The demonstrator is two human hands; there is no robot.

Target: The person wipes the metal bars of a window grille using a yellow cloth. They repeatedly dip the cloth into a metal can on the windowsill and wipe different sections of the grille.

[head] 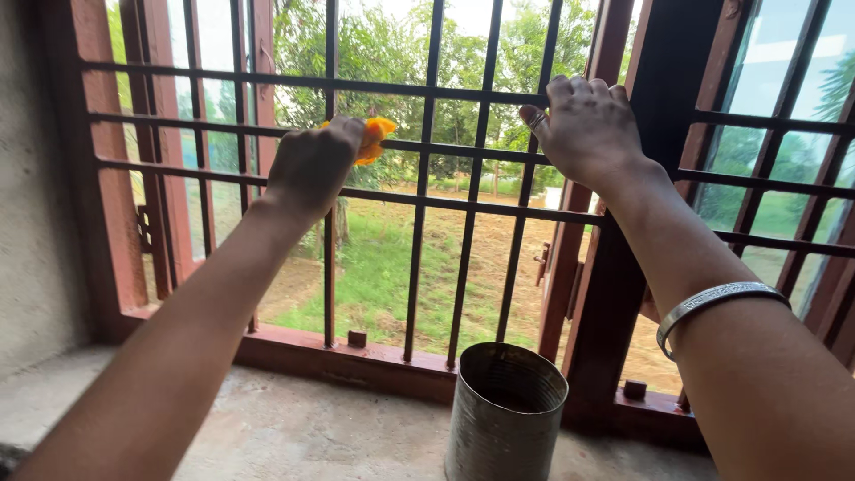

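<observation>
Left hand clenched on a small yellow cloth, pressed to a window grille bar. Right hand grips another bar. Cloth looks soft, light, bunchable (grip anywhere). Metal can on sill below.

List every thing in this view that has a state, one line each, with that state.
Left hand: closed around a yellow cloth, pressed to the grille.
Yellow cloth: bunched up, held against a horizontal bar.
Right hand: fingers curled over a grille bar, gripping it.
Window grille: fixed in place, bars intact.
Window shutters: swung open outward.
Metal can: upright on the sill, open at the top.
Bangle: worn on the right wrist.
</observation>
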